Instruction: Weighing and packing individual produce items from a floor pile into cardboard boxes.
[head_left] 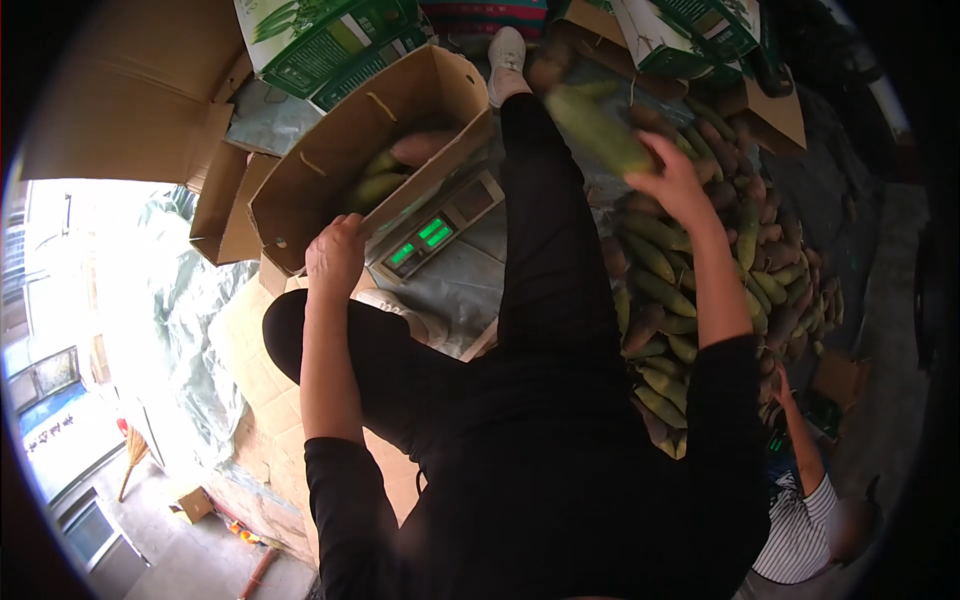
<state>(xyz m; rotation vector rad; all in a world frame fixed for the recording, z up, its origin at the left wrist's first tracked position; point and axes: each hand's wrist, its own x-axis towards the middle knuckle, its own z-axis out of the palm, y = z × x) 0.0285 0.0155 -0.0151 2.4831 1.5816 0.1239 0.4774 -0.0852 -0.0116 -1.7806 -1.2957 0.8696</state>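
My right hand [672, 180] holds a long green radish [598, 128], blurred by motion, above the front of a heap of similar radishes [660, 290]. My left hand [335, 255] is closed over the near rim of an open cardboard box [340, 130]. Inside that box lie a few radishes [385, 175], some green and one pinkish-brown. Beneath the box stands a scale [440, 235] with lit green displays.
Green-and-white printed cartons [325, 45] stand beyond the box, with another printed carton [690, 35] at the far right. My legs straddle the scale. A person in a striped top [800, 530] is at the lower right. A broom [133, 455] leans at the left.
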